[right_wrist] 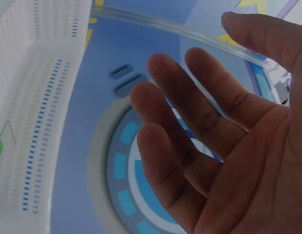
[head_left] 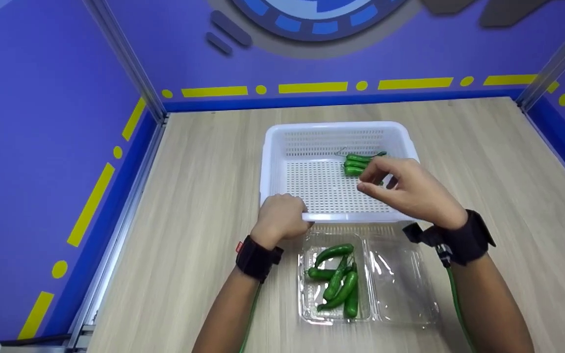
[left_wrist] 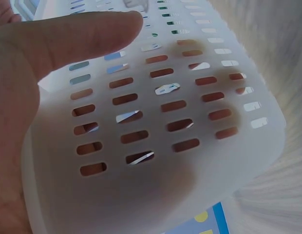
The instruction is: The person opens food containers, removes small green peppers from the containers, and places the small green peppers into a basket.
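Note:
My left hand (head_left: 281,215) grips the near left corner of a white plastic basket (head_left: 331,126). In the left wrist view the thumb lies on one side of the perforated wall, and the other fingers show through its slots. Above the basket's right side hovers my right hand (head_left: 415,191), fingers loosely bent and holding nothing. Beneath it, several green chili peppers (head_left: 355,164) lie side by side on the basket floor, partly hidden by that hand. In the right wrist view the palm and spread fingers (right_wrist: 204,117) touch nothing.
Directly in front of the basket stands a clear plastic clamshell box, its lid (head_left: 402,294) folded open to the right. Several green chili peppers (head_left: 344,291) lie in its left half. Blue-purple panels (head_left: 189,59) with yellow marks border the wooden table (head_left: 204,162).

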{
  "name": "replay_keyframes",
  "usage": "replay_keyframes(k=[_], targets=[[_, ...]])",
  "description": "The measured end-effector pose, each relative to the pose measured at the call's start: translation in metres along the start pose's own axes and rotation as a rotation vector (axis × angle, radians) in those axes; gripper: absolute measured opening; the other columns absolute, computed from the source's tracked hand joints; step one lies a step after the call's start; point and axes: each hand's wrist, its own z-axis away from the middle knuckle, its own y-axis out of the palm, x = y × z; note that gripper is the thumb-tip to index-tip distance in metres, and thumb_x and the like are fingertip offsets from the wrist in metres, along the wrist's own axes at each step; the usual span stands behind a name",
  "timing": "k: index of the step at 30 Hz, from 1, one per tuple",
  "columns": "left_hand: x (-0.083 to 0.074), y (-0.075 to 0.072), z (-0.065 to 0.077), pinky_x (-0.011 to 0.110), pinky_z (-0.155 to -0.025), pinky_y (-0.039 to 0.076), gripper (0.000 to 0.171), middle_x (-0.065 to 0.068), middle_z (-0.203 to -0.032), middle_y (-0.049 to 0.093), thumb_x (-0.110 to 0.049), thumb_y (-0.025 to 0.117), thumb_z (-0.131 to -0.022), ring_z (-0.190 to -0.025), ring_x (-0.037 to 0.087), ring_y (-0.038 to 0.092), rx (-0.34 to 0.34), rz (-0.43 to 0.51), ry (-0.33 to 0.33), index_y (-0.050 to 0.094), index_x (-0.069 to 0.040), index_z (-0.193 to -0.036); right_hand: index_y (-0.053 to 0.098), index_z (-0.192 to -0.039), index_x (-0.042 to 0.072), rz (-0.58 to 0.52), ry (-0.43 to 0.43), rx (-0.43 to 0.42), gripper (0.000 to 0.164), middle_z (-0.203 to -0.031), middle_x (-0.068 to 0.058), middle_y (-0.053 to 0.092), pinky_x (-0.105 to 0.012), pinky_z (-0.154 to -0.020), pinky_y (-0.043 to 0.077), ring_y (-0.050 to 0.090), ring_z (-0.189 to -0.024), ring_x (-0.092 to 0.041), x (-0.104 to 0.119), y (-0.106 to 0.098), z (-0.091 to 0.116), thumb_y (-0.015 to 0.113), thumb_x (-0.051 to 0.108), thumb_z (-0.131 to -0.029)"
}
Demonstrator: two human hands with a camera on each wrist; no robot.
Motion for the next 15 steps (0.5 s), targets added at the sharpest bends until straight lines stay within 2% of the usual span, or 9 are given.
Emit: replay_keyframes(k=[4, 11, 15], targets=[[0.0, -0.001, 0.0, 0.031, -0.05, 0.038, 0.038, -0.008, -0.054, 0.046, -0.036, 0.067, -0.085, -0.053, 0.016, 0.049, -0.007, 0.003, -0.002, 0.05, -0.022, -0.054, 0.069, -0.099, 0.027, 0.027, -0.074, -0.044, 0.008, -0.094, 0.018, 0.069, -0.026, -0.068, 0.051, 0.065, -0.086, -0.004, 0.016, 0.001, 0.013, 0.074, 0.028, -0.094], [0.0, -0.001, 0.001, 0.032, -0.048, 0.036, 0.041, -0.009, -0.054, 0.042, -0.039, 0.068, -0.085, -0.053, 0.014, 0.047, -0.022, -0.001, 0.007, 0.047, -0.023, -0.054, 0.069, -0.101, 0.02, 0.047, -0.29, -0.112, 0.019, -0.099, 0.013, 0.069, -0.019, -0.075, 0.05, 0.062, -0.087, -0.005, 0.042, 0.008, 0.033, 0.08, 0.016, -0.086], [0.0, -0.002, 0.001, 0.031, -0.048, 0.036, 0.044, -0.009, -0.054, 0.04, -0.041, 0.068, -0.085, -0.053, 0.014, 0.045, -0.015, -0.006, 0.013, 0.044, -0.023, -0.053, 0.069, -0.105, 0.022, 0.094, -0.352, -0.064, 0.022, -0.101, 0.014, 0.068, -0.022, -0.082, 0.05, 0.064, -0.093, -0.005, 0.05, 0.014, 0.04, 0.081, 0.021, -0.086]])
